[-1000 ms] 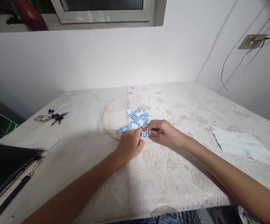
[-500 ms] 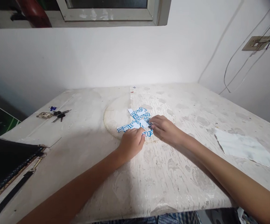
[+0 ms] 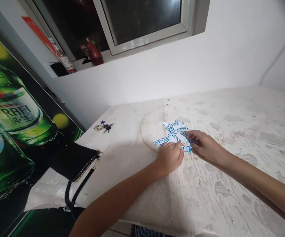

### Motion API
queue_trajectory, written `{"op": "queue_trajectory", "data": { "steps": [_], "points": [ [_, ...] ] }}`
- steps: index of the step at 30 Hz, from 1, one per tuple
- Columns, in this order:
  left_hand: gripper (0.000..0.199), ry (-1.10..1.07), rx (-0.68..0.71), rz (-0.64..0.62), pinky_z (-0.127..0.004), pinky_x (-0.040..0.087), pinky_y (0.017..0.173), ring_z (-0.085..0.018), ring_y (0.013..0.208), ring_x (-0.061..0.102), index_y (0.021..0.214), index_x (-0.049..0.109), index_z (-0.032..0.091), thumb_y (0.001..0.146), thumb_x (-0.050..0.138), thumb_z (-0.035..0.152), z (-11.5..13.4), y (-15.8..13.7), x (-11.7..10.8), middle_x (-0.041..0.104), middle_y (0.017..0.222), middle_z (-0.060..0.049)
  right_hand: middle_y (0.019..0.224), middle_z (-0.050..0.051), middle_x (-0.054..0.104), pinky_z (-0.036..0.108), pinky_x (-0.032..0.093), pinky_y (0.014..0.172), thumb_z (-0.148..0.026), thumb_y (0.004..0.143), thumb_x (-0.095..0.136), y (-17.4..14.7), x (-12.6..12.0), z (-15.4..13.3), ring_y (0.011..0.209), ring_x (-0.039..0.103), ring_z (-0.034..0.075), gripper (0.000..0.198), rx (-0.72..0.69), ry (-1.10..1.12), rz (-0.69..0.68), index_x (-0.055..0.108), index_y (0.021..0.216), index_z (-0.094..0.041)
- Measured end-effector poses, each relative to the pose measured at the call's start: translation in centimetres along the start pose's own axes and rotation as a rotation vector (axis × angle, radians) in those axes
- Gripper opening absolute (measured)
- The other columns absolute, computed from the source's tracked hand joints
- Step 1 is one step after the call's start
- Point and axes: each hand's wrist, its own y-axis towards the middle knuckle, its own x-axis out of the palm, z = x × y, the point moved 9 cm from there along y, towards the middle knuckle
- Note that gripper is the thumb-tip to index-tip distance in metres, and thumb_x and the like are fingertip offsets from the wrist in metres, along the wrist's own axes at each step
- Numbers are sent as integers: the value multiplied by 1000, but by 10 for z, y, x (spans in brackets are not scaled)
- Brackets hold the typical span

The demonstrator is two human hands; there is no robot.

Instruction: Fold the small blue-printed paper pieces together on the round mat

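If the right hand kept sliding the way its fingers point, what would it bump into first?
The right hand points left across the table, so it would probably first meet the blue-and-white paper slips already at its fingertips, then the left hand.

A worn white table [image 3: 231,184] stands against a white wall [image 3: 181,65], its top mottled with faded patches. A bunch of keys [image 3: 104,126] with a small blue tag lies near the table's far left edge. A black handbag [image 3: 75,159] with a studded rim and a dark strap sits at the near left corner, on a sheet of clear plastic [image 3: 43,194]. Beside the table leans a large green poster [image 3: 14,125] showing a beer bottle and the word CRAFT. Above is a window [image 3: 137,19] with a pale frame; on its sill stand a clear bottle [image 3: 62,59] with a red label and a red object [image 3: 93,52].
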Motion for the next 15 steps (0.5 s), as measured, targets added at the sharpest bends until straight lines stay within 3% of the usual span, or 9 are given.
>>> {"op": "queue_trajectory", "data": {
  "steps": [3, 6, 10, 15],
  "points": [
    [19, -9, -4, -1, -31, 41, 69, -18, 75, 56, 91, 50, 17, 87, 34, 26, 0, 0, 1, 60, 75, -4, 99, 7, 54, 29, 46, 68, -8, 67, 41, -3, 1, -6, 83, 55, 19, 50, 1, 43, 17, 47, 116, -20],
    [19, 3, -8, 1, -31, 41, 68, -18, 74, 56, 89, 50, 17, 87, 34, 26, 0, 0, 1, 59, 74, -4, 103, 10, 51, 32, 45, 71, -9, 69, 41, -5, -1, -11, 88, 53, 22, 50, -23, -55, 54, 44, 119, -18],
    [19, 5, -13, -10, -31, 41, 69, -18, 75, 56, 90, 50, 17, 87, 33, 26, -1, -1, 0, 60, 75, -5, 91, 11, 55, 37, 41, 75, -13, 73, 41, -5, 0, -13, 85, 52, 26, 49, -74, -223, 53, 40, 122, -13],
    [20, -10, -23, -24, -32, 41, 70, -18, 75, 56, 90, 49, 17, 87, 32, 26, -2, -1, 1, 59, 75, -5, 83, 10, 57, 34, 41, 68, -11, 73, 37, -1, -2, -9, 76, 53, 24, 48, -42, -257, 32, 39, 121, -12]
  ]
}}
